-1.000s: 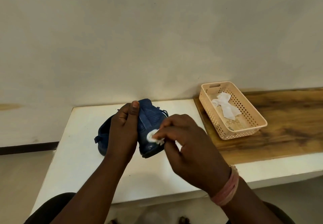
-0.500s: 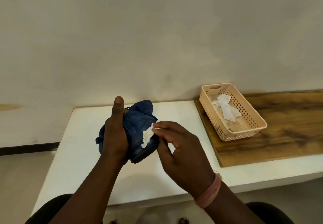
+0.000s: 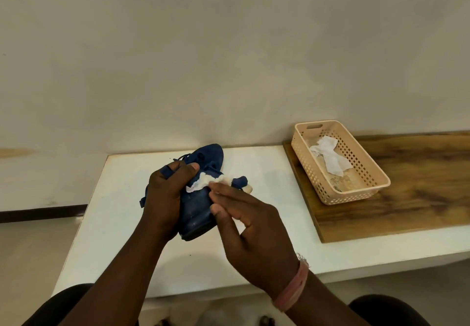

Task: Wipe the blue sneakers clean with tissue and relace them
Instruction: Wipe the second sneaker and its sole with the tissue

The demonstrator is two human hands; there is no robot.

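My left hand grips a blue sneaker from its left side, fingers curled round it, holding it tilted just above the white table. A white tissue lies across the sneaker's upper side, pinched by the fingertips of my right hand. A second blue sneaker lies behind the first, near the wall, partly hidden. Blue laces stick out at the held shoe's top and right.
A peach plastic basket with a crumpled white tissue inside stands on a wooden board at the right. The wall runs directly behind the table. My knees show below the front edge.
My left hand has turned the sneaker and curled its thumb down over it. My right hand has dragged the tissue up and across the shoe's upper side.
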